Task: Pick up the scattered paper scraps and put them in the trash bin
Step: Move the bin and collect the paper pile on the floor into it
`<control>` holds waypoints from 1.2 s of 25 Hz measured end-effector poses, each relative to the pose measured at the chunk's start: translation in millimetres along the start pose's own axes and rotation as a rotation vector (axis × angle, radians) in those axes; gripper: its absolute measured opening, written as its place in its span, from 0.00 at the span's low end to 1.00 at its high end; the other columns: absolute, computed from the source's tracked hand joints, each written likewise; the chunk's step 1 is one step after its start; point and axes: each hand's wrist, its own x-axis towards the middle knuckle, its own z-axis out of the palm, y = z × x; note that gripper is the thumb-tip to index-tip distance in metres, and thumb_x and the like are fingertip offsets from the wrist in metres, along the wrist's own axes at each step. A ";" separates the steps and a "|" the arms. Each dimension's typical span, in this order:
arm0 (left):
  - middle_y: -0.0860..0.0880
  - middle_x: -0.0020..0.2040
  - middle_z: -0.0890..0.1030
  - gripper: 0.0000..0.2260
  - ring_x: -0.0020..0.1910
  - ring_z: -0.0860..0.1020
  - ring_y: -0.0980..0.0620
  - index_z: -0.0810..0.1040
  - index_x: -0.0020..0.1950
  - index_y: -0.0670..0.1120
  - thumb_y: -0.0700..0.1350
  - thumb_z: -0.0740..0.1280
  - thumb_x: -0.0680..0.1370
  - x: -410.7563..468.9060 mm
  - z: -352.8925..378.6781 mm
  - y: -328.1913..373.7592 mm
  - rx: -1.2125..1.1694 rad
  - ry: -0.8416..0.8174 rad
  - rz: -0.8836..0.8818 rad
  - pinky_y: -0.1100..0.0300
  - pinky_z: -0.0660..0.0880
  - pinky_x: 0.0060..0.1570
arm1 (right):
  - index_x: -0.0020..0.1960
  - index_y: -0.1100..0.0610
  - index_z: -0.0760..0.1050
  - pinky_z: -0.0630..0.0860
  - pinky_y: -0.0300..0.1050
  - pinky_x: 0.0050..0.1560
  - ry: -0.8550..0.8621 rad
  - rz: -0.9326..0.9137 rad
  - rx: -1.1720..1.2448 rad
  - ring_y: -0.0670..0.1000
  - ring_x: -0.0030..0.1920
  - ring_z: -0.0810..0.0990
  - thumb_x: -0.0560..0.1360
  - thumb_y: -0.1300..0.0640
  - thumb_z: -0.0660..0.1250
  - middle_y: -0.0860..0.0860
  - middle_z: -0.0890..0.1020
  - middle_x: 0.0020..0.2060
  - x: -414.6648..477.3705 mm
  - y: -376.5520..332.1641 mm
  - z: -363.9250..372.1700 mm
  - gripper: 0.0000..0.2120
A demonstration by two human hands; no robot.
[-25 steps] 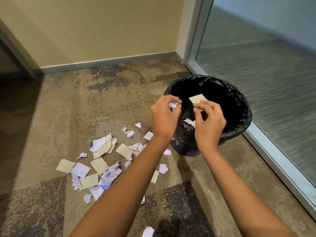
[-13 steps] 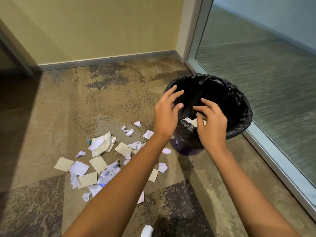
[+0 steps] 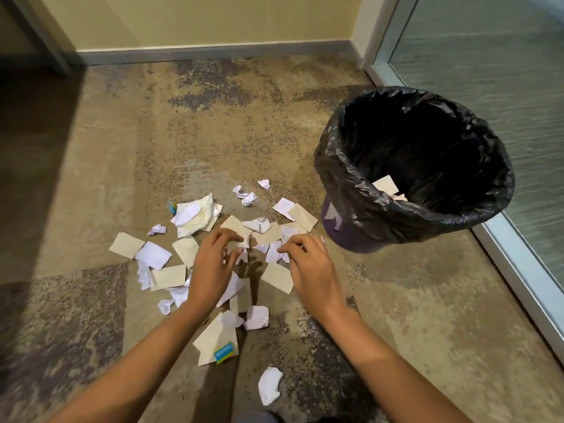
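Head camera view: left hand [image 3: 213, 265] and right hand [image 3: 309, 267], fingers loosely curled and empty, reach down among paper scraps [image 3: 171, 277] scattered on carpet [image 3: 91, 178]; both have dropped from over the black-lined trash bin [image 3: 360, 209], standing right, where tan scraps now lie inside.

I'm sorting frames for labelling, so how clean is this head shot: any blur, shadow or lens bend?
Head view: left hand and right hand are slightly motion-smeared at the fingers; the scraps stay fairly sharp; the bin interior is near black, with only two scraps showing inside; deep shadow covers the floor at left; the wide lens bows the glass wall's frame.
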 end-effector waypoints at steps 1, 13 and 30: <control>0.48 0.59 0.75 0.09 0.59 0.74 0.47 0.78 0.55 0.48 0.43 0.70 0.75 -8.4 -0.1 -18.0 0.061 -0.027 -0.040 0.55 0.70 0.55 | 0.53 0.57 0.77 0.76 0.50 0.47 -0.072 0.049 -0.006 0.55 0.54 0.73 0.71 0.70 0.65 0.53 0.76 0.52 -4.5 5.2 12.8 0.14; 0.49 0.74 0.27 0.58 0.74 0.33 0.36 0.32 0.70 0.69 0.66 0.76 0.58 -67.9 13.5 -97.1 0.231 -0.368 -0.713 0.25 0.44 0.64 | 0.73 0.34 0.37 0.56 0.69 0.68 -0.674 0.481 -0.249 0.66 0.74 0.38 0.69 0.39 0.71 0.52 0.33 0.75 9.9 49.4 99.8 0.48; 0.44 0.54 0.77 0.10 0.48 0.78 0.47 0.80 0.55 0.42 0.39 0.68 0.75 -73.0 9.2 -74.1 0.421 -0.258 -0.295 0.58 0.77 0.43 | 0.52 0.62 0.81 0.79 0.45 0.35 -0.370 0.159 -0.157 0.59 0.45 0.82 0.61 0.76 0.71 0.57 0.80 0.53 -29.8 24.9 101.5 0.21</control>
